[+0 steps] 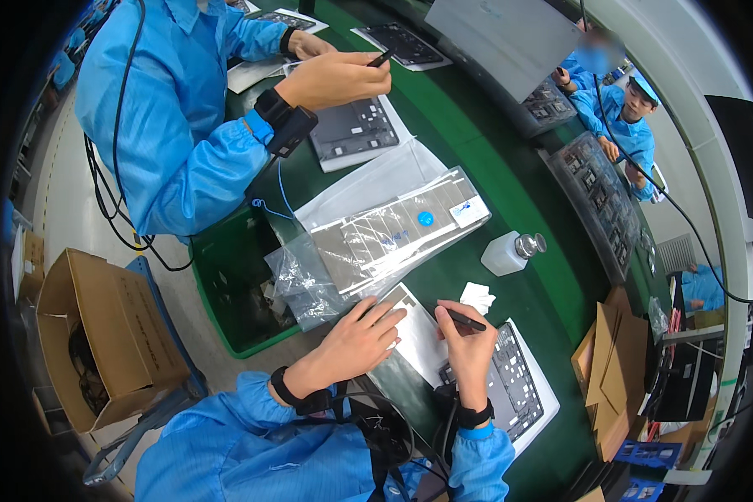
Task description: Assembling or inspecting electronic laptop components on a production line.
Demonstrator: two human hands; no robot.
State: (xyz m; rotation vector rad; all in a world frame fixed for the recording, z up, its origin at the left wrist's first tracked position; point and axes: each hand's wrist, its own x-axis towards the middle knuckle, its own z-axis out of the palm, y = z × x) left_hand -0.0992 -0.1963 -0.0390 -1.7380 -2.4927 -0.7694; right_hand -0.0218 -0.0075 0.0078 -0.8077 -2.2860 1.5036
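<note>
My left hand [356,345] rests with its fingers apart over a pale sheet [417,339] on the green table. My right hand [467,350] is closed around a black pen-shaped tool [467,320], held above the right side of that sheet. A dark flat panel with many small white patches [517,381] lies on a white backing beside my right wrist, partly hidden by it. Just beyond my right hand is a crumpled white tissue [477,297]. Farther away, a clear plastic package of greyish strips [393,238] bears a round blue sticker.
A white bottle with a metal top [504,254] stands at the right. Below the table's left edge is a green bin [213,289], with an open cardboard box [117,335] farther left. A co-worker's sleeve [184,167] reaches over another dark panel [356,130]. Cardboard pieces [615,368] lean at right.
</note>
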